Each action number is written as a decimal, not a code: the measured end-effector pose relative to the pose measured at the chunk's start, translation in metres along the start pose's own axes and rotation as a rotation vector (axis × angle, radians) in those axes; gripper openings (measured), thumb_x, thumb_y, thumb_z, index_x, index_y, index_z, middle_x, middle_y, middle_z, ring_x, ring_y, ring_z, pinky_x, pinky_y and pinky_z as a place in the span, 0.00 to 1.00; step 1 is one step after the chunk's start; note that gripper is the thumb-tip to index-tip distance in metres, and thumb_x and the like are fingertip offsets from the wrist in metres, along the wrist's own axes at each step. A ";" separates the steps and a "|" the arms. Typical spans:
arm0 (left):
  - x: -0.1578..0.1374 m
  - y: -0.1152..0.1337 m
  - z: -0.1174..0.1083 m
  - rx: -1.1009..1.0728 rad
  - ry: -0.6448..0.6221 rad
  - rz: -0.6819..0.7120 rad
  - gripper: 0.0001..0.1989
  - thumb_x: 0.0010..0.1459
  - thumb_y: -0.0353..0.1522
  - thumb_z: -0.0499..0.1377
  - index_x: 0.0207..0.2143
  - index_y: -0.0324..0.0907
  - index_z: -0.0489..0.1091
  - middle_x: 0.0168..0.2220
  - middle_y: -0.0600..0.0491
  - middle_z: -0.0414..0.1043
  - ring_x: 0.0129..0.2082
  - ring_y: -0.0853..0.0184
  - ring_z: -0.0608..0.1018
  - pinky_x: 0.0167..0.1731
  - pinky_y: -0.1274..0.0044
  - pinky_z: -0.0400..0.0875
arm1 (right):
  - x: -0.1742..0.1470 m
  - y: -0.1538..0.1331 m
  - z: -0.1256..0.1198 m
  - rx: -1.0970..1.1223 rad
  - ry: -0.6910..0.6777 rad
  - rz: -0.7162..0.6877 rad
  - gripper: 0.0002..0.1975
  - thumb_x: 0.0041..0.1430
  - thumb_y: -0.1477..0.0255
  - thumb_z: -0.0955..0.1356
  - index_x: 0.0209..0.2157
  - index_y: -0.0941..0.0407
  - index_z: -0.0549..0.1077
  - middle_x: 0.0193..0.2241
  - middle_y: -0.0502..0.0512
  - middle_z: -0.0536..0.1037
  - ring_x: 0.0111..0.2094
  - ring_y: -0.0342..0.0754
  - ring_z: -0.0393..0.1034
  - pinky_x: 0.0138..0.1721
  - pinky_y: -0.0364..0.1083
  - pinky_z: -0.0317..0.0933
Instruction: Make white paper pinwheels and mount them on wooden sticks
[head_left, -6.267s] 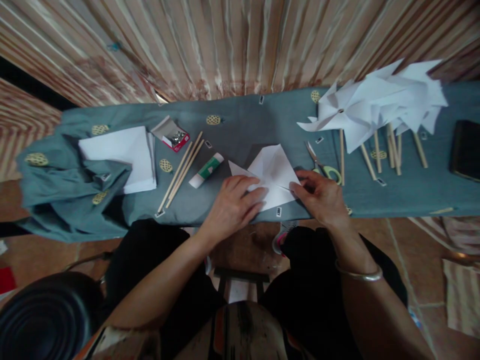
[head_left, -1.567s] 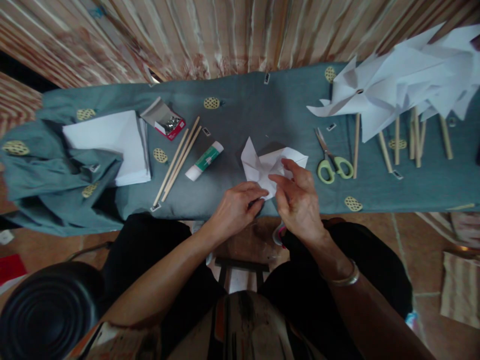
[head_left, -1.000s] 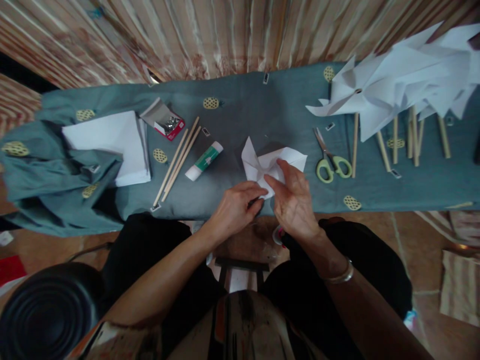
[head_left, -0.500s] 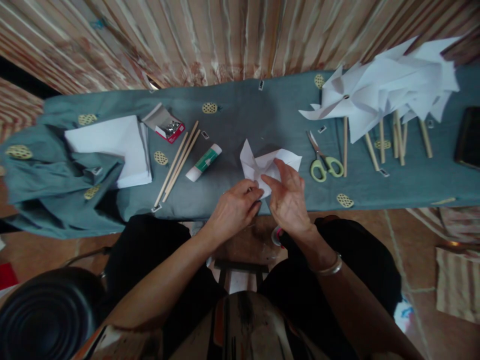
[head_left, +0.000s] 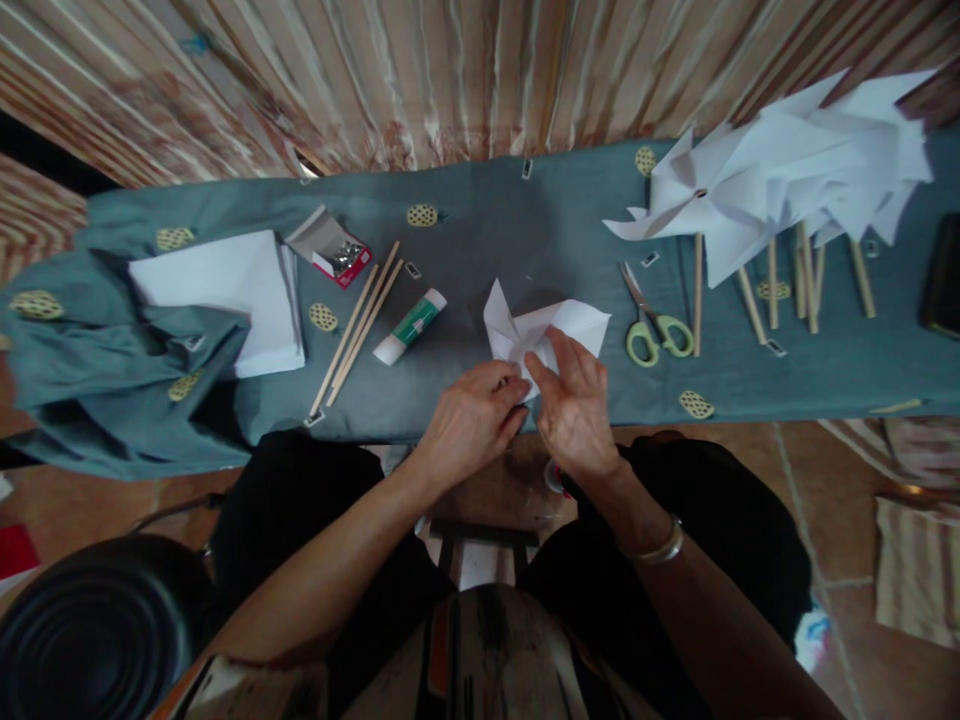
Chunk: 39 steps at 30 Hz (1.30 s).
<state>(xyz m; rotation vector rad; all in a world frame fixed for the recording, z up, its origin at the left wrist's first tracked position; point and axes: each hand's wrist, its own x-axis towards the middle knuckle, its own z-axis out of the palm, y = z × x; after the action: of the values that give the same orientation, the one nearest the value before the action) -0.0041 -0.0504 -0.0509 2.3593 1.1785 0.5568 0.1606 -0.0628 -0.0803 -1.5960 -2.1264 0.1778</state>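
Note:
A white paper pinwheel (head_left: 581, 318), partly folded with one point standing up, is between my hands near the table's front edge. My left hand (head_left: 474, 415) pinches its lower left edge between thumb and fingers. My right hand (head_left: 576, 405) has its thumb and bent index finger on the pinwheel's middle, the other fingers curled beside them. The fingers hide part of the folds, and whether anything small lies under them cannot be seen. To the right are scissors (head_left: 656, 335) with green handles. A glue stick (head_left: 410, 327) with a green label lies to the left.
Wooden sticks (head_left: 360, 335) lie left of the glue stick, near a small open box (head_left: 346, 258) of metal pieces. Further left is a stack of white paper (head_left: 225, 275). Several finished pinwheels (head_left: 795, 175) on sticks overlap at the right. A dark object (head_left: 941, 275) sits at the far right.
My right thumb and index finger have shifted slightly inward on the pinwheel's middle. My left hand keeps its pinch. The whole view has shifted a little.

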 end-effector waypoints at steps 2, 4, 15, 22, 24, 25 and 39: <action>0.001 0.000 0.001 0.012 0.008 0.006 0.09 0.59 0.28 0.58 0.42 0.37 0.72 0.43 0.46 0.73 0.44 0.60 0.76 0.45 0.69 0.75 | 0.001 -0.001 0.000 -0.030 0.012 -0.008 0.21 0.60 0.77 0.60 0.53 0.52 0.70 0.61 0.59 0.64 0.62 0.58 0.57 0.57 0.61 0.56; 0.002 0.000 0.001 0.028 0.018 0.011 0.08 0.59 0.28 0.58 0.42 0.38 0.72 0.43 0.46 0.73 0.44 0.60 0.76 0.45 0.69 0.75 | 0.002 -0.004 -0.002 -0.039 0.019 -0.006 0.20 0.61 0.77 0.59 0.52 0.53 0.70 0.61 0.61 0.64 0.61 0.59 0.57 0.56 0.61 0.57; 0.003 -0.002 0.000 0.089 0.024 0.029 0.09 0.60 0.30 0.59 0.42 0.38 0.72 0.44 0.46 0.72 0.44 0.60 0.76 0.46 0.68 0.74 | 0.023 0.023 -0.034 0.106 0.150 0.123 0.20 0.61 0.76 0.59 0.51 0.55 0.73 0.56 0.60 0.71 0.58 0.57 0.63 0.60 0.60 0.57; 0.003 -0.003 -0.001 0.095 0.046 0.057 0.10 0.59 0.29 0.59 0.44 0.37 0.71 0.45 0.45 0.73 0.45 0.59 0.76 0.46 0.67 0.73 | 0.047 0.045 -0.032 0.023 0.004 0.084 0.25 0.62 0.67 0.62 0.58 0.62 0.67 0.55 0.68 0.73 0.57 0.61 0.65 0.58 0.60 0.60; 0.003 -0.004 -0.003 0.093 0.054 0.067 0.10 0.60 0.29 0.58 0.44 0.38 0.71 0.45 0.45 0.73 0.45 0.59 0.75 0.45 0.67 0.73 | 0.051 0.046 -0.032 0.030 -0.006 0.099 0.24 0.62 0.67 0.62 0.57 0.61 0.68 0.50 0.66 0.77 0.52 0.60 0.71 0.55 0.59 0.63; 0.003 -0.005 -0.004 0.093 0.060 0.074 0.10 0.60 0.29 0.58 0.44 0.39 0.71 0.45 0.45 0.72 0.45 0.59 0.75 0.45 0.67 0.73 | 0.052 0.046 -0.034 0.035 0.001 0.115 0.23 0.61 0.67 0.62 0.56 0.61 0.69 0.47 0.65 0.79 0.49 0.59 0.73 0.53 0.58 0.65; 0.008 -0.024 -0.018 0.224 0.207 0.082 0.12 0.61 0.26 0.54 0.45 0.40 0.72 0.49 0.44 0.71 0.47 0.57 0.71 0.47 0.64 0.68 | 0.032 0.050 -0.051 0.148 -0.046 0.320 0.20 0.56 0.64 0.67 0.49 0.56 0.77 0.30 0.54 0.82 0.28 0.50 0.75 0.34 0.50 0.69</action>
<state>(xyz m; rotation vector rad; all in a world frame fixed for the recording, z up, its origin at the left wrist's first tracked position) -0.0243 -0.0270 -0.0482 2.5994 1.2978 0.7475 0.2203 -0.0258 -0.0450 -1.8470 -1.8301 0.4678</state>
